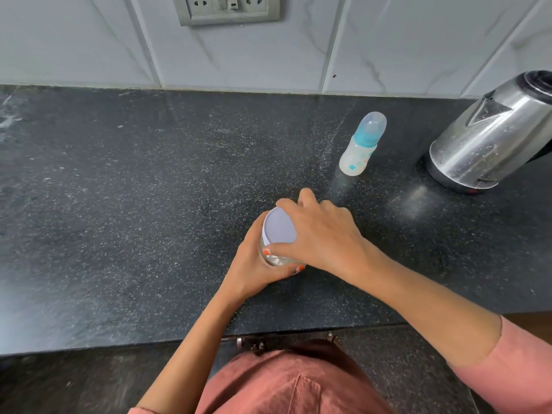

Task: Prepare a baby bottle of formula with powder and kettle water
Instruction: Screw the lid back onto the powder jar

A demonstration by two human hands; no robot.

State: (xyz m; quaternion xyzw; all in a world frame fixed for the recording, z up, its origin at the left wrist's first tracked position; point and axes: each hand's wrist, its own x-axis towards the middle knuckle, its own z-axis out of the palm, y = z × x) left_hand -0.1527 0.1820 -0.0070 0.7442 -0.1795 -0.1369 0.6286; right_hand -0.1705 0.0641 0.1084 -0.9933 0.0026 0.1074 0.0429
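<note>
Just below the frame's centre, the powder jar (pixel 277 260) stands on the dark counter (pixel 134 204). The left hand (pixel 254 265) curls round its body, and the right hand (pixel 325 234) grips its white lid (pixel 279 227) from above. The capped baby bottle (pixel 361 144) stands upper right, with the steel kettle (pixel 490 135) at the right edge.

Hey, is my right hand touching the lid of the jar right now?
Touching. The head view shows the right hand over the white lid, thumb and fingers curled round its rim, while the left hand grips the jar below.
</note>
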